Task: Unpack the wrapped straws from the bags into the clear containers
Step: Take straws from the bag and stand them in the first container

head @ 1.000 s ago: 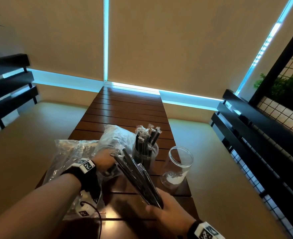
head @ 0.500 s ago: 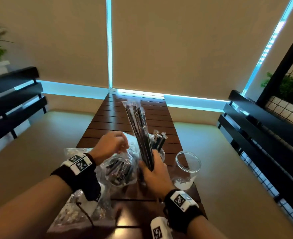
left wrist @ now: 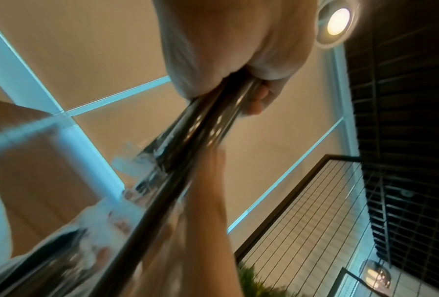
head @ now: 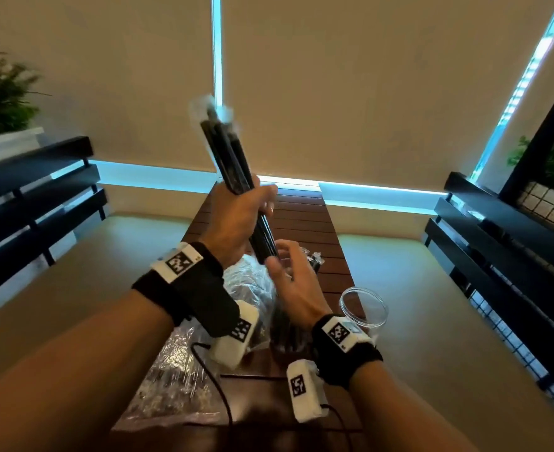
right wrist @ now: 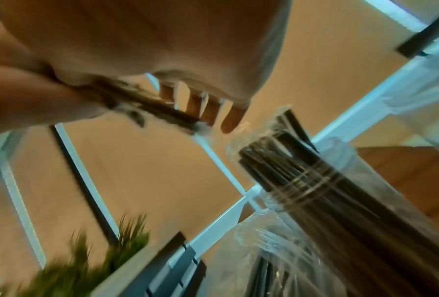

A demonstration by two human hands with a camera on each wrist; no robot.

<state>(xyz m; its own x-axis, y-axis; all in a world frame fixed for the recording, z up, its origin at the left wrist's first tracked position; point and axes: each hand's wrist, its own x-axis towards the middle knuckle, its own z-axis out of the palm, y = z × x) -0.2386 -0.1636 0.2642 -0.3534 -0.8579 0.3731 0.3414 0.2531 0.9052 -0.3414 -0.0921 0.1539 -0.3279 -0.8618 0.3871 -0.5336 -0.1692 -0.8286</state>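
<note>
My left hand (head: 240,220) grips a bundle of black wrapped straws (head: 226,148) around its middle and holds it up, tilted, above the table; the same bundle (left wrist: 188,152) shows in the left wrist view. My right hand (head: 288,275) is open just below, thumb and straight fingers (right wrist: 208,112) against the bundle's lower end. Behind that hand stands a clear jar with straws (right wrist: 302,180), of which only the straw tops (head: 314,259) show in the head view. An empty clear jar (head: 363,308) stands to the right. Crumpled clear bags (head: 178,370) lie to the left.
The slatted wooden table (head: 305,223) is narrow and runs away from me to the blinds. Black slatted benches (head: 31,203) flank it on both sides. Thin black cables (head: 217,380) hang from my wrist cameras over the near table edge.
The bundle came out of the bag in my right hand and was raised upright. My left hand left the bag and took the bundle at its middle; my right hand opened.
</note>
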